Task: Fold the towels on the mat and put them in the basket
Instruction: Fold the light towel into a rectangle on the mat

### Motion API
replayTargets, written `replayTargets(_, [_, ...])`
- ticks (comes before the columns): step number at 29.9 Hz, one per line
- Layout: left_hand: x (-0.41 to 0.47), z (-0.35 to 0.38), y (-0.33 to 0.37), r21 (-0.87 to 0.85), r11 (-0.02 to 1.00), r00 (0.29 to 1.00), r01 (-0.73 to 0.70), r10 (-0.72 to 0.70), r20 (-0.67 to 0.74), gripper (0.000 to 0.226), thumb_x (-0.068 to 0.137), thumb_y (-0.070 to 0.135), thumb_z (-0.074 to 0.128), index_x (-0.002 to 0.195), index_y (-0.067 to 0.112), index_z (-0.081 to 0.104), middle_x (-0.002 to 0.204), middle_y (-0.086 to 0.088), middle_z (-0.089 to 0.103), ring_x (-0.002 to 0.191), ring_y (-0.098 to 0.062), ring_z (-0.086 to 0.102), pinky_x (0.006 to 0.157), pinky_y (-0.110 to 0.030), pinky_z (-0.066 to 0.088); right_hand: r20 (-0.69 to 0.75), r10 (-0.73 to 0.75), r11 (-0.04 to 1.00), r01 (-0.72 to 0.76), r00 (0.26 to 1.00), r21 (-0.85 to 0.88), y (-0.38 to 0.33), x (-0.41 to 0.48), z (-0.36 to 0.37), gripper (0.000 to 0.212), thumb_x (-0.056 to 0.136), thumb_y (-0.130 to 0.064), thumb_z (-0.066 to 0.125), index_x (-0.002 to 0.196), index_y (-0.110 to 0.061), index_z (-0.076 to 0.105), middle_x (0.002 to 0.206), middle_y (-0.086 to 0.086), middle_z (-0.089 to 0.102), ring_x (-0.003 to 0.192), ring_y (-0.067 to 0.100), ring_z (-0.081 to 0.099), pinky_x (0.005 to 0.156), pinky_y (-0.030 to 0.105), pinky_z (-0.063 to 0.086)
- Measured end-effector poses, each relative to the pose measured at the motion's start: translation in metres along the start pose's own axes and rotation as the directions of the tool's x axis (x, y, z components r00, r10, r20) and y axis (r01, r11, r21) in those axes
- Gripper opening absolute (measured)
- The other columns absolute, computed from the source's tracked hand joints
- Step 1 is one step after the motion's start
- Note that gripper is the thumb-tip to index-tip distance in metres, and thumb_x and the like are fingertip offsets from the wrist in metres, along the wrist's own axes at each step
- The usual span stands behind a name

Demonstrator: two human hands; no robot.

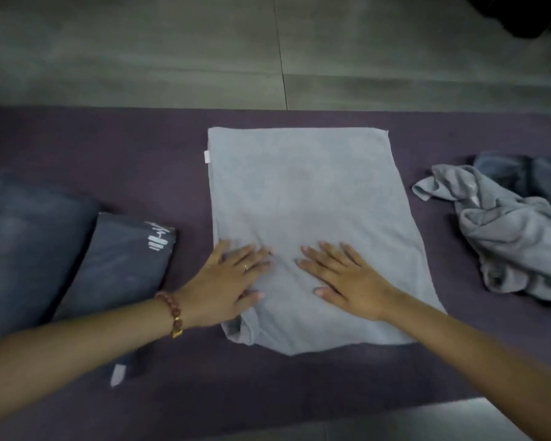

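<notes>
Light grey towel (306, 211) lies flat mid-mat on the purple mat (134, 148), long axis running 12 to 6. It looks doubled over once, judging by the layered corner at 7 o'clock. A white tag (206, 156) pokes out of its 10 o'clock edge.

Your left hand (226, 281) is palm-down on the towel's 7 o'clock corner, fingers (252, 251) straight and loosely spread, with the heel of the hand hanging off the cloth. Your right hand (350, 281) is flat just beside it, toward 5 o'clock, fingers (330, 253) spread as well. Neither hand pinches anything; both just press the cloth down.

Handling, my read: soft, light, limp cloth with zero stiffness that likely drags a little on the mat. Lifted from one point it will sag and skew. Take both near corners at once, thumb under and fingers on top, and carry the near edge up to the 12 o'clock edge. Square the corners before letting go. There are light wrinkles between your hands, so sweep them outward first or they get folded in.

Not yet folded: a crumpled grey towel (506, 237) at 3 o'clock, with a darker towel (519, 173) touching it on the far side. The dark folded pieces (121, 265) at 9 o'clock may be finished towels, but I can't tell. The basket isn't in view.
</notes>
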State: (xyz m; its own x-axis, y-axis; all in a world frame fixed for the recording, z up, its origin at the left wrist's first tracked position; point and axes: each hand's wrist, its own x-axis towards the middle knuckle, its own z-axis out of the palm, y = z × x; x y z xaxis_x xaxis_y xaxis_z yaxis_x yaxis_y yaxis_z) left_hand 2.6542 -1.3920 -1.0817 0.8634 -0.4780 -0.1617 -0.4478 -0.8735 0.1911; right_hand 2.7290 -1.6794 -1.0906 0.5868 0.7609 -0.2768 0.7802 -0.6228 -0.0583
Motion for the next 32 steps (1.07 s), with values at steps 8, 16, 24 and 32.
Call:
replayTargets(8, [-0.102,0.012,0.072,-0.751,0.512,0.792,0.417,-0.610,0.024,0.055,0.081,0.032,0.070,0.126,0.021,0.042,0.126,0.004,0.033,0.125,-0.013,0.035,0.108,-0.028,0.029,-0.165,0.647,0.724,-0.530,0.745,0.442,-0.025,-0.110,0.021,0.070,0.086,-0.056,0.022,0.146,-0.020,0.030,0.152,0.003,0.026,0.139,0.017,0.019,0.115,0.044,0.000])
replayTargets(16, [-0.072,0.005,0.086,-0.647,0.585,0.790,0.488,-0.611,0.044,0.044,0.069,0.033,0.080,0.097,0.021,0.048,0.108,0.004,0.038,0.106,-0.018,0.041,0.090,-0.036,0.043,-0.136,0.958,0.278,-0.703,0.251,0.655,-0.037,-0.121,0.018,0.047,0.086,-0.006,0.054,0.131,0.005,0.043,0.128,0.031,0.041,0.115,0.047,0.041,0.093,0.050,0.034])
replayTargets(24, [-0.068,0.003,0.098,-0.775,0.463,0.714,0.430,-0.700,-0.022,0.013,0.076,0.009,0.064,0.086,0.009,0.055,0.091,-0.005,0.053,0.079,-0.018,0.051,0.066,-0.027,0.043,-0.011,0.971,0.159,-0.609,0.239,0.777,-0.022,-0.144,0.029,0.028,0.088,-0.004,0.052,0.114,0.002,0.056,0.116,0.025,0.053,0.115,0.033,0.041,0.094,0.036,0.034])
replayTargets(32, [-0.081,0.001,0.101,-0.915,0.243,0.577,0.322,-0.816,-0.014,0.017,0.085,-0.002,0.055,0.076,0.012,0.050,0.072,0.002,0.051,0.066,-0.011,0.043,0.057,-0.013,0.035,0.116,0.965,0.049,-0.595,0.236,0.802,-0.007,-0.145,0.023,0.028,0.091,-0.021,0.058,0.102,0.004,0.059,0.112,0.018,0.052,0.105,0.030,0.050,0.078,0.026,0.033])
